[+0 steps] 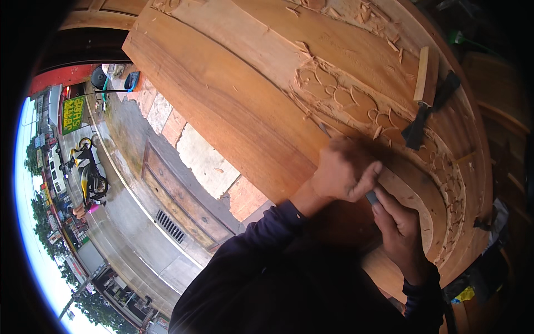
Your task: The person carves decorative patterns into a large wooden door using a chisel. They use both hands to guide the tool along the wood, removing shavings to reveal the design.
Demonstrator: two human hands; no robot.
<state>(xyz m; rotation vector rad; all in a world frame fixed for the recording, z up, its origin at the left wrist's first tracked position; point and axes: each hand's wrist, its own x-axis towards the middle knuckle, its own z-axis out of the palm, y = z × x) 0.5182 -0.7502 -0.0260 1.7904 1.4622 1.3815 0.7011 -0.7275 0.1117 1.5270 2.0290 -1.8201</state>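
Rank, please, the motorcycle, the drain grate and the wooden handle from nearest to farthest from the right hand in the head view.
1. Wooden handle: ahead of the right hand, on the carved panel.
2. Drain grate: left, beyond the panel.
3. Motorcycle: farthest left, outdoors.

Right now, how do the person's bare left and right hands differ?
The bare left hand is blurred; the bare right hand looks sharper. The left hand lies higher in the picture, the right hand lower and farther right. The right hand holds a grey tool, mostly hidden; whether the left hand holds it too is unclear. Both emerge from dark sleeves.
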